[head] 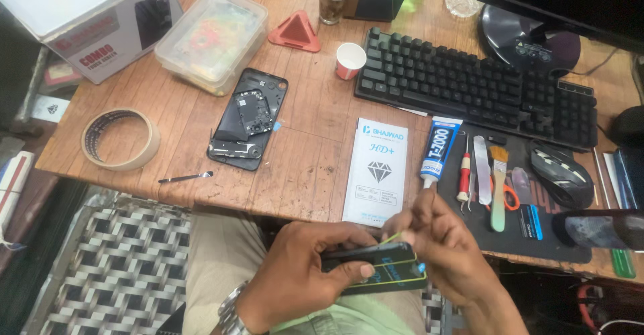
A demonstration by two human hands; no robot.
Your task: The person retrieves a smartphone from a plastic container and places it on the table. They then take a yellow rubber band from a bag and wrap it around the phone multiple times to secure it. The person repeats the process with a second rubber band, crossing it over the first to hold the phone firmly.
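Dark phone (376, 271), flat between hands

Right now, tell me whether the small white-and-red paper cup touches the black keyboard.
Apart. The head view shows bare wooden table between the paper cup and the keyboard.

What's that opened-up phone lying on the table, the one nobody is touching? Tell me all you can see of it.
The opened phone is a dark, flat slab lying on the wooden table, tilted a little from the table's edge. Its back cover is off, so black inner plates, small metal parts and a round camera opening near the top show. A lighter strip runs across its lower end. It sits just below a clear plastic box, apart from it. Neither hand touches it.
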